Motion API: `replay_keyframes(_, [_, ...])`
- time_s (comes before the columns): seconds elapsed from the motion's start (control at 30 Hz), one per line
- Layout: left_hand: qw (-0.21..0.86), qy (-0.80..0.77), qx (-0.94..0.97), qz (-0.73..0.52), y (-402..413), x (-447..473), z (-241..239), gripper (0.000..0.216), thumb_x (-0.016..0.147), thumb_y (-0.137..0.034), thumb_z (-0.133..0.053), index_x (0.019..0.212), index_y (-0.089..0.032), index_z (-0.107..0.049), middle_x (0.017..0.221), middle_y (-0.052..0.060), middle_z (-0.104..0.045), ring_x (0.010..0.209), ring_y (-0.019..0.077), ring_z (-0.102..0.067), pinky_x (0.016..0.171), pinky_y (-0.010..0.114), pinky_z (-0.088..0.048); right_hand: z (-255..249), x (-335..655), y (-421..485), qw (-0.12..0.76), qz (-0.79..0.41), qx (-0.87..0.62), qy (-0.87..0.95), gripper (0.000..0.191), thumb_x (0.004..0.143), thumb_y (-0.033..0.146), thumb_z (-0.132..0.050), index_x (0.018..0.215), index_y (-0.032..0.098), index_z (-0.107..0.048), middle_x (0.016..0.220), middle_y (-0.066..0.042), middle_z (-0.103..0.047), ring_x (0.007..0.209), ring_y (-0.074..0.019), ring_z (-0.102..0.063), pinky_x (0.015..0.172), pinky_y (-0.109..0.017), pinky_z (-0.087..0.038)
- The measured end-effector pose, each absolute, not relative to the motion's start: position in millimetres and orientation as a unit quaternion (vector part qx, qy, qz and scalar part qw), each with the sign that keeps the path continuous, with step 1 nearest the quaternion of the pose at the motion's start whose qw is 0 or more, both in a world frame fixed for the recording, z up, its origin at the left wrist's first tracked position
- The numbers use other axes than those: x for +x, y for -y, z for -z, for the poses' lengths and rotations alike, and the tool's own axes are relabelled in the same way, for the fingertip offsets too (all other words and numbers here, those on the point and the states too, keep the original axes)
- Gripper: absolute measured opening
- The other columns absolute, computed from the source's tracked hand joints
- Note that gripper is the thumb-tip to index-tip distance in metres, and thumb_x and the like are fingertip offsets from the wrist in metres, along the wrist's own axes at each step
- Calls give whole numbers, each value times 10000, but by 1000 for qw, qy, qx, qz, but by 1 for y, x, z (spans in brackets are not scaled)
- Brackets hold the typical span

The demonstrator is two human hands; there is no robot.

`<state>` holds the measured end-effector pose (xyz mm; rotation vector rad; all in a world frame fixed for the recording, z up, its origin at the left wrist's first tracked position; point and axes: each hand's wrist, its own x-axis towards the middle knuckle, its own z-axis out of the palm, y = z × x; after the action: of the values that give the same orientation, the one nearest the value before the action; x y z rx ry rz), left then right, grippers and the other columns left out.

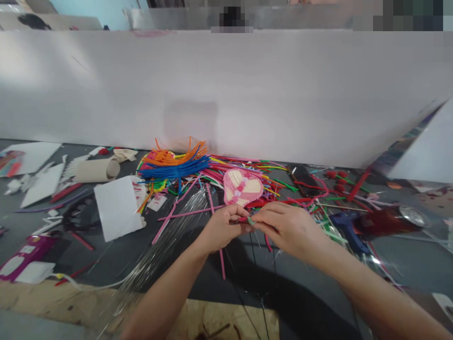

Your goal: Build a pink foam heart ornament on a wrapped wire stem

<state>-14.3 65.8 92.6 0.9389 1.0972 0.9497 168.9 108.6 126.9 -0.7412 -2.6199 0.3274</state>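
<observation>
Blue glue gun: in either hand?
No, the blue glue gun lies on the table beyond the right hand, which pinches pipe cleaners with the left hand.

Not much to show here, lol: just two bare forearms (163,297) running off the bottom of the shot, ending in a left hand (222,229) and a right hand (288,229). Skin all the way along, slim build, longish fingers, nails too small to make out.
</observation>
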Motion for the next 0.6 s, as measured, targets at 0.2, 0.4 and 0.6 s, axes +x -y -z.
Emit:
replay_keyframes(0.2, [678, -467, 366, -434, -69, -14, -95, 384, 479, -243, -843, 737, -138, -579, 611, -34, -630, 556, 84, -575, 581, 203, -430, -128, 167, -106, 216, -121, -262, 933, 182, 885, 198, -495, 885, 211, -676, 839, -43, -700, 780, -154, -636, 696, -253, -489])
replay_keyframes(0.4, [687, -461, 351, -439, -70, -16, -90, 377, 438, -214, -855, 701, -134, -598, 548, -41, -618, 501, 75, -563, 519, 178, -409, -129, 165, -100, 222, -122, -229, 940, 206, 908, 218, -480, 857, 196, -678, 803, -43, -708, 740, -147, -632, 675, -259, -495])
replay_keyframes(0.6, [711, -440, 329, -438, -71, -16, -86, 336, 484, -198, -842, 718, -132, -609, 568, -27, -641, 527, 78, -585, 567, 190, -444, -127, 166, -101, 244, -115, -214, 939, 202, 912, 206, -480, 876, 199, -680, 823, -38, -715, 751, -150, -632, 681, -265, -500])
